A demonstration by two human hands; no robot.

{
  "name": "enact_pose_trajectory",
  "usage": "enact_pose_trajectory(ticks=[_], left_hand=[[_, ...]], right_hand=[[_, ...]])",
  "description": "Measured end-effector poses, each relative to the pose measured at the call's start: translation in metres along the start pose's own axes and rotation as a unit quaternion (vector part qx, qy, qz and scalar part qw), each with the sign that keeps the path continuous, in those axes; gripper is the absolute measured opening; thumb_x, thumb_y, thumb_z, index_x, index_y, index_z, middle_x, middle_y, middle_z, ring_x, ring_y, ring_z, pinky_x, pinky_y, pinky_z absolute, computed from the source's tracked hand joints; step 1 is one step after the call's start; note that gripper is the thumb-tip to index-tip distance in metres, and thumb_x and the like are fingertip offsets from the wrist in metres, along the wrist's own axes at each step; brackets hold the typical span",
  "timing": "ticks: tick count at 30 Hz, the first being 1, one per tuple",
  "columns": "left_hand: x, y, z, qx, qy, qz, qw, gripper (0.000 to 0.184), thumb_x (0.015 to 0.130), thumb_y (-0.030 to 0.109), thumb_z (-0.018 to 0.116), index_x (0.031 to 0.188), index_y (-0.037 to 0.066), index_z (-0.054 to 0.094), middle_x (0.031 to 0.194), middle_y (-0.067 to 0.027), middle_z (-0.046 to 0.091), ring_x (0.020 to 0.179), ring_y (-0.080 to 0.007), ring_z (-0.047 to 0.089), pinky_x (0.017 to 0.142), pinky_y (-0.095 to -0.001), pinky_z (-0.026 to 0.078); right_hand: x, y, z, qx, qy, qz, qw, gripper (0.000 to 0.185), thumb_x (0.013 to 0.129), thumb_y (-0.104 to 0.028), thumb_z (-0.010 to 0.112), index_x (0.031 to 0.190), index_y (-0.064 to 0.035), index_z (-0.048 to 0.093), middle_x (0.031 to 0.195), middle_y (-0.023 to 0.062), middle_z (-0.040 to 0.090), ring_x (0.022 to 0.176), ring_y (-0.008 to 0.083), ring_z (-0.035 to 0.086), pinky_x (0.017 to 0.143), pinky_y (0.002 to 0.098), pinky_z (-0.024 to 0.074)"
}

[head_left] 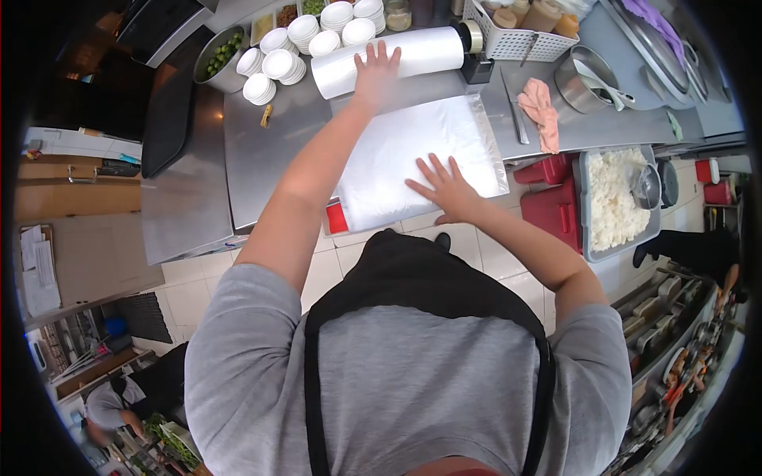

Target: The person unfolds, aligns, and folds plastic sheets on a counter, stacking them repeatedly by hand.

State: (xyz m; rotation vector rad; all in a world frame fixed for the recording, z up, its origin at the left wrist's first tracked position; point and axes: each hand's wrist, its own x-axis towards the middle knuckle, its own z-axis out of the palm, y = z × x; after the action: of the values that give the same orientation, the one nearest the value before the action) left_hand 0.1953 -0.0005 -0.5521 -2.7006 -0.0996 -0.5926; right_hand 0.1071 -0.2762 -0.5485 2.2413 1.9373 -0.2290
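Note:
My left hand [376,73] reaches up onto a large roll of clear plastic [432,54], its fingers stretched over the top of the roll. Below the roll, a broad flat piece of clear plastic [381,174] lies on the steel counter and extends over its front edge. My right hand [447,189] is spread open at the lower right part of that plastic, palm down. Neither hand grips anything. Whether the flat plastic is one sheet or several layers, I cannot tell.
Stacked white cups [279,65] stand left of the roll, beside a pot of green fruit [223,57]. To the right are a pink cloth [539,115], a knife [516,111], a metal pot [583,78], a bottle basket [520,47] and a tub of rice [611,206]. Other people work behind.

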Motion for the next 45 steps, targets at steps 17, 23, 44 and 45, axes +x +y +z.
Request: enact_pose_trajectory(ticks=[17, 23, 44, 45], left_hand=[[0.055, -0.038, -0.048, -0.127, -0.337, -0.146, 0.921, 0.105, 0.05, 0.061, 0.073, 0.134, 0.012, 0.035, 0.125, -0.0176, 0.049, 0.117, -0.0379, 0.044, 0.089, -0.0649, 0.033], [0.074, -0.074, -0.003, -0.157, -0.411, -0.119, 0.89, 0.084, 0.051, 0.059, 0.075, 0.115, 0.008, 0.055, 0.112, -0.0107, 0.059, 0.106, -0.0308, 0.055, 0.088, -0.0536, 0.042], [0.017, 0.014, -0.029, -0.019, -0.081, -0.066, 0.994, 0.09, 0.07, 0.041, 0.069, 0.141, 0.016, 0.02, 0.136, -0.0227, 0.032, 0.127, -0.0369, 0.031, 0.099, -0.0588, 0.027], [0.022, 0.013, -0.033, -0.016, -0.088, -0.074, 0.993, 0.093, 0.067, 0.043, 0.07, 0.141, 0.016, 0.019, 0.135, -0.023, 0.033, 0.126, -0.0371, 0.033, 0.1, -0.0577, 0.027]], right_hand=[[-0.073, -0.036, -0.124, 0.27, -0.056, -0.069, 0.959, 0.032, 0.073, -0.006, 0.058, 0.104, -0.0035, 0.054, 0.083, 0.0183, 0.061, 0.071, 0.0342, 0.062, 0.064, 0.0412, 0.0505], [0.008, 0.032, -0.113, 0.174, 0.06, 0.033, 0.982, 0.019, 0.079, -0.011, 0.056, 0.098, -0.0058, 0.057, 0.072, 0.0188, 0.06, 0.073, 0.0376, 0.059, 0.061, 0.0477, 0.046], [0.01, -0.023, 0.022, -0.018, 0.217, 0.033, 0.975, 0.048, 0.078, -0.008, 0.047, 0.123, 0.0072, 0.041, 0.123, 0.0253, 0.046, 0.113, 0.0399, 0.048, 0.094, 0.0388, 0.0425], [0.005, -0.024, 0.005, 0.03, 0.185, 0.03, 0.982, 0.047, 0.077, -0.008, 0.05, 0.121, 0.0065, 0.043, 0.121, 0.024, 0.048, 0.111, 0.0374, 0.049, 0.091, 0.0381, 0.0447]])
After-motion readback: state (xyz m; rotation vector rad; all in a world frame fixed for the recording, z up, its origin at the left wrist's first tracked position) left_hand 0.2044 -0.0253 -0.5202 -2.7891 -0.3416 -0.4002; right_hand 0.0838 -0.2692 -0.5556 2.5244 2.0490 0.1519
